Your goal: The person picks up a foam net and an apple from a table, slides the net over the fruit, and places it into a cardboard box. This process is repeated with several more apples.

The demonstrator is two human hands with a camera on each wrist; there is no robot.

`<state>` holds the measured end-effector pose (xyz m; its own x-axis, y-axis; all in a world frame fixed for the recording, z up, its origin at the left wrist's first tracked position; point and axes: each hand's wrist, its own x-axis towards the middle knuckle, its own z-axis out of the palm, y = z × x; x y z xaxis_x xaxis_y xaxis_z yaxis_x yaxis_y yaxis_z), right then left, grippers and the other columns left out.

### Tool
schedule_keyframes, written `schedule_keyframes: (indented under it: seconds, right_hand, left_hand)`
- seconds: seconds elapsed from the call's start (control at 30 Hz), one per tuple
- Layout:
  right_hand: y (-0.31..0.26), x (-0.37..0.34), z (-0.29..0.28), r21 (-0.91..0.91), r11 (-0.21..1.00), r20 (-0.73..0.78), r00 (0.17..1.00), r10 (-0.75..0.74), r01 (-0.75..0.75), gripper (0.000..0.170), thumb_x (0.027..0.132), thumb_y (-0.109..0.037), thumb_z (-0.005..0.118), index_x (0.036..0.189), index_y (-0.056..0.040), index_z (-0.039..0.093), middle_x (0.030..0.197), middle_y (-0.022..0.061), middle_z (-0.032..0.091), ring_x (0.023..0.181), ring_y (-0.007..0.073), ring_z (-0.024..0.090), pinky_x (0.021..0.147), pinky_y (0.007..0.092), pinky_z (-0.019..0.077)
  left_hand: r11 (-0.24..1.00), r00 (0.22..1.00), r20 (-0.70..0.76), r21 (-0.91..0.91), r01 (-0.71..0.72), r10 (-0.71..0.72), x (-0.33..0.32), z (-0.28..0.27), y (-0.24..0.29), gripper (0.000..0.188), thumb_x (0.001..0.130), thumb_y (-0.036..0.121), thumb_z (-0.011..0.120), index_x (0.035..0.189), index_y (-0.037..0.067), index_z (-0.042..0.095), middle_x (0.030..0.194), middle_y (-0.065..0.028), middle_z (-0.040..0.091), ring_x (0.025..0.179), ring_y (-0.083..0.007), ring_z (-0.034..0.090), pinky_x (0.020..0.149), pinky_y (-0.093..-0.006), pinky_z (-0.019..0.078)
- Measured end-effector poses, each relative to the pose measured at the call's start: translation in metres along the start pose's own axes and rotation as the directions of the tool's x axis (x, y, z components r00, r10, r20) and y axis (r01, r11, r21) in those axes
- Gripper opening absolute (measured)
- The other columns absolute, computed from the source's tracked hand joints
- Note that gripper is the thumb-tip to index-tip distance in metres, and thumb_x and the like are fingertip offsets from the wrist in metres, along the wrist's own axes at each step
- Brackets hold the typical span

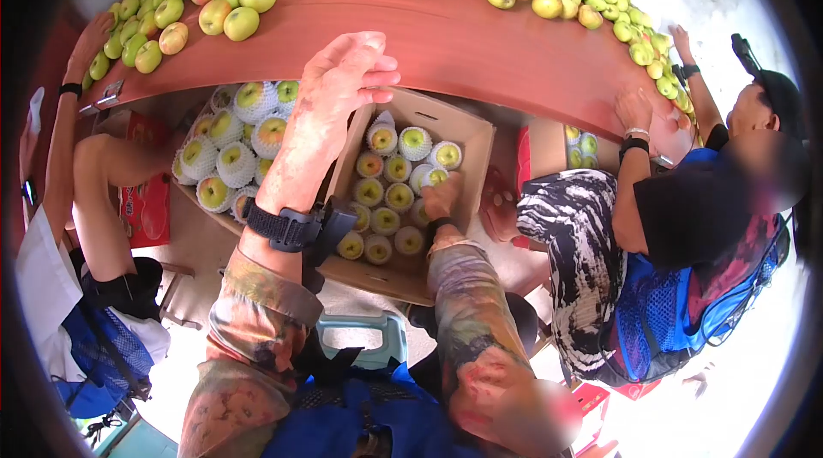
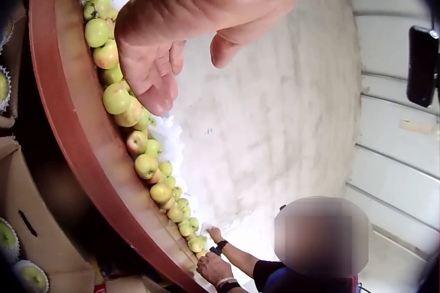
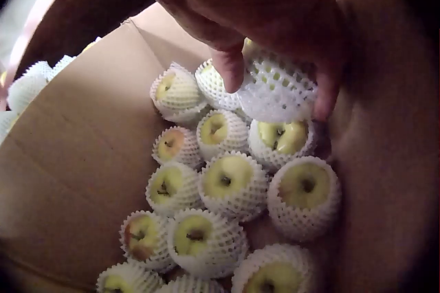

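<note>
My right hand (image 1: 441,198) reaches down into a cardboard box (image 1: 474,149) and grips an apple in a white foam net (image 3: 278,90) between thumb and fingers. Around and below it, other netted apples (image 3: 234,179) sit in rows on the box floor, stems mostly up. My left hand (image 1: 343,77) is raised over the front edge of the red table (image 1: 437,38), holding nothing, its fingers loosely bent. Beyond it, in the left wrist view, bare green and reddish apples (image 2: 117,98) line the table.
Left of my box stands another box heaped with netted apples (image 1: 234,164). People work at both sides, one with a hand (image 1: 634,108) at the table edge on the right. A light blue stool (image 1: 390,342) is below me. A red carton (image 1: 147,201) stands left.
</note>
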<state>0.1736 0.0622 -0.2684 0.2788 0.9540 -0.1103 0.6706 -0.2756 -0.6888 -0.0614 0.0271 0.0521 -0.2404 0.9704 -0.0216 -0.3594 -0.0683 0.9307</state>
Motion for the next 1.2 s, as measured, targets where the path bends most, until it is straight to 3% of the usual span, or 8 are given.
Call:
schedule_keyframes:
  seconds: [0.1, 0.27, 0.57, 0.67, 0.7, 0.83, 0.93, 1.2]
  right_hand:
    - [0.000, 0.011, 0.005, -0.213, 0.977, 0.061, 0.998, -0.002, 0.015, 0.066, 0.063, -0.012, 0.076, 0.118, -0.0008, 0.042, 0.114, 0.0229, 0.053, 0.111, 0.0394, 0.052, 0.097, 0.0440, 0.0409]
    - [-0.013, 0.013, -0.001, -0.372, 0.923, 0.104, 0.993, -0.063, 0.097, 0.059, 0.068, -0.012, 0.074, 0.116, -0.0037, 0.042, 0.118, 0.0228, 0.049, 0.115, 0.0409, 0.049, 0.097, 0.0458, 0.0418]
    - [0.019, 0.048, 0.046, -0.459, 0.872, 0.163, 0.981, -0.108, 0.172, 0.068, 0.065, -0.021, 0.084, 0.117, -0.0050, 0.043, 0.115, 0.0204, 0.049, 0.112, 0.0382, 0.048, 0.097, 0.0445, 0.0426]
    - [0.018, 0.042, 0.051, -0.607, 0.746, 0.142, 0.961, -0.237, 0.274, 0.061, 0.067, -0.020, 0.081, 0.115, -0.0059, 0.046, 0.115, 0.0191, 0.050, 0.109, 0.0353, 0.050, 0.095, 0.0436, 0.0430]
    - [0.018, 0.042, 0.054, -0.647, 0.711, 0.104, 0.955, -0.276, 0.276, 0.037, 0.078, -0.017, 0.069, 0.109, -0.0062, 0.051, 0.111, 0.0165, 0.054, 0.106, 0.0325, 0.051, 0.093, 0.0430, 0.0424]
    - [0.013, 0.037, 0.050, -0.639, 0.695, 0.110, 0.934, -0.340, 0.329, 0.016, 0.090, -0.013, 0.046, 0.101, -0.0073, 0.057, 0.106, 0.0138, 0.058, 0.104, 0.0308, 0.052, 0.091, 0.0445, 0.0405]
    - [0.017, 0.043, 0.050, -0.665, 0.664, 0.190, 0.937, -0.293, 0.343, 0.019, 0.093, -0.016, 0.044, 0.102, -0.0075, 0.058, 0.105, 0.0129, 0.057, 0.105, 0.0294, 0.051, 0.091, 0.0438, 0.0394]
    - [0.014, 0.043, 0.050, -0.665, 0.668, 0.194, 0.940, -0.279, 0.335, 0.020, 0.093, -0.016, 0.045, 0.104, -0.0086, 0.060, 0.107, 0.0135, 0.058, 0.105, 0.0292, 0.052, 0.092, 0.0444, 0.0385]
  left_hand:
    - [1.000, 1.000, -0.014, 0.000, -0.009, 0.009, 0.004, 0.002, -0.001, 0.037, 0.091, 0.035, 0.063, 0.110, 0.003, 0.060, 0.094, -0.0096, 0.065, 0.085, -0.0184, 0.064, 0.072, -0.0305, 0.0520]
    - [0.999, 1.000, 0.002, 0.045, 0.028, -0.028, 0.016, 0.001, -0.003, 0.035, 0.096, 0.030, 0.058, 0.116, 0.002, 0.059, 0.096, -0.0087, 0.065, 0.087, -0.0179, 0.065, 0.075, -0.0301, 0.0525]
    - [0.992, 0.998, 0.048, 0.125, 0.031, -0.037, 0.040, 0.002, -0.020, 0.034, 0.096, 0.031, 0.059, 0.115, 0.003, 0.062, 0.095, -0.0053, 0.065, 0.086, -0.0147, 0.064, 0.075, -0.0273, 0.0515]
    - [0.989, 0.997, 0.081, 0.145, -0.005, -0.007, 0.039, 0.000, -0.025, 0.035, 0.095, 0.033, 0.060, 0.114, 0.003, 0.062, 0.093, -0.0043, 0.065, 0.085, -0.0136, 0.063, 0.075, -0.0267, 0.0510]
    - [0.988, 0.996, 0.087, 0.154, -0.015, 0.002, 0.039, 0.000, -0.026, 0.036, 0.094, 0.033, 0.061, 0.113, 0.003, 0.062, 0.093, -0.0040, 0.065, 0.085, -0.0133, 0.063, 0.074, -0.0264, 0.0508]
    - [0.982, 0.997, 0.076, 0.190, -0.019, 0.005, 0.037, 0.003, -0.027, 0.031, 0.094, 0.028, 0.061, 0.111, 0.002, 0.062, 0.092, -0.0031, 0.065, 0.083, -0.0124, 0.062, 0.072, -0.0258, 0.0497]
    - [0.975, 0.998, 0.059, 0.217, -0.036, 0.024, 0.035, 0.007, -0.025, 0.029, 0.093, 0.026, 0.061, 0.110, 0.002, 0.062, 0.092, -0.0020, 0.065, 0.081, -0.0112, 0.062, 0.071, -0.0258, 0.0495]
    - [0.958, 0.998, 0.053, 0.282, -0.045, 0.031, 0.032, 0.007, -0.023, 0.029, 0.094, 0.027, 0.059, 0.109, 0.002, 0.062, 0.090, -0.0019, 0.065, 0.080, -0.0111, 0.061, 0.070, -0.0263, 0.0497]
